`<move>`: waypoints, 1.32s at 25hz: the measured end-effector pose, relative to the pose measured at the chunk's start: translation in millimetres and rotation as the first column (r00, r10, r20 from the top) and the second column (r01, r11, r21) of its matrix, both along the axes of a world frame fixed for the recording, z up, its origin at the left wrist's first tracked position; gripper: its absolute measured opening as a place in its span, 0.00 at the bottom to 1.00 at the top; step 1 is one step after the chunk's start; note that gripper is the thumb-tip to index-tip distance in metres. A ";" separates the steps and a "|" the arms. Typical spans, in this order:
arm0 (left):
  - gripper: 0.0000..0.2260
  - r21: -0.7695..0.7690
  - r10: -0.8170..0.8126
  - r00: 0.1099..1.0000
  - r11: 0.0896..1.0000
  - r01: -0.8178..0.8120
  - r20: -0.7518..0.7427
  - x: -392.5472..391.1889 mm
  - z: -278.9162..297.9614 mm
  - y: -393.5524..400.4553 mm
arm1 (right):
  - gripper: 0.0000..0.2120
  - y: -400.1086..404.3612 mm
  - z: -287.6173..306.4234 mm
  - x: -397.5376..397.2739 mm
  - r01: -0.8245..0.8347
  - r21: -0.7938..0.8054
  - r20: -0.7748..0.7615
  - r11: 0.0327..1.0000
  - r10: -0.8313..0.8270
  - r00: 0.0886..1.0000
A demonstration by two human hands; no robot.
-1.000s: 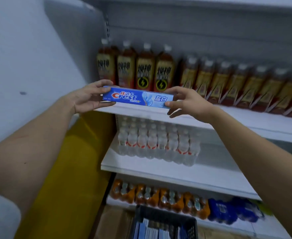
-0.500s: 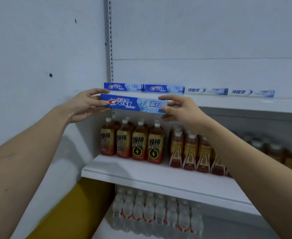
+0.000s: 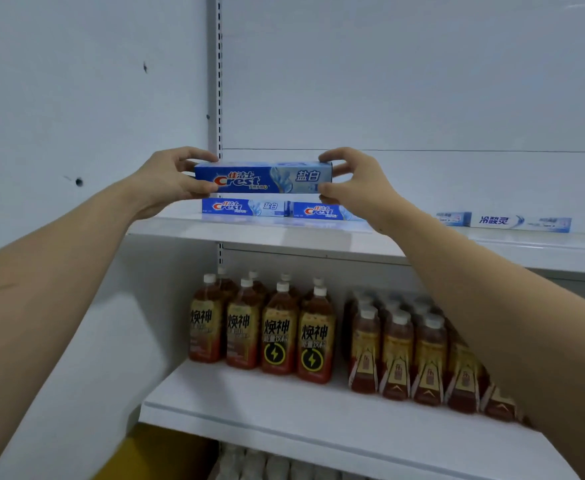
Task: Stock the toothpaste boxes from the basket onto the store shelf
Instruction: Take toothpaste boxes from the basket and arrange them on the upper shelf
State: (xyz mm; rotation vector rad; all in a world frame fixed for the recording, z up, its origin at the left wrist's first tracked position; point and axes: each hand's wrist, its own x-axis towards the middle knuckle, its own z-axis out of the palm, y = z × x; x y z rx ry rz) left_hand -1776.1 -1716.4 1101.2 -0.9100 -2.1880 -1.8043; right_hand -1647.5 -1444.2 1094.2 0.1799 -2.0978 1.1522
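Both hands — left hand [image 3: 166,183], right hand [image 3: 357,188] — pinch the Crest box [image 3: 263,178] by its ends above the shelved Crest box [image 3: 244,207] — placing step, next lower it squarely on top.

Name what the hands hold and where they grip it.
A blue Crest toothpaste box: left hand grips its left end, right hand its right end.

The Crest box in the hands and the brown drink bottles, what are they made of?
The Crest toothpaste box looks like thin printed cardboard with a slight gloss: sharp straight edges, flat faces. The left hand and right hand pinch its ends. The brown drink bottles seem clear plastic: the dark drink shows through above the wrapped labels, under white caps.
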 end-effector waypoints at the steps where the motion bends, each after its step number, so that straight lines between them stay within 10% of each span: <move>1: 0.20 -0.032 0.022 0.999 0.999 -0.023 -0.031 -12.1 5.1 0.2 | 0.19 -1.2 7.7 -13.0 0.018 0.016 0.006 1.000 -0.018 1.000; 20: 0.19 -0.622 0.070 0.983 0.766 -0.161 -0.169 -193.7 18.2 -14.3 | 0.15 -49.6 25.3 -212.0 0.220 0.413 0.475 0.884 -0.415 0.776; 33: 0.22 -0.653 0.176 0.962 0.707 -0.271 -0.209 -235.4 4.8 6.4 | 0.18 -35.2 5.4 -222.1 0.175 0.153 0.525 0.973 -0.230 0.820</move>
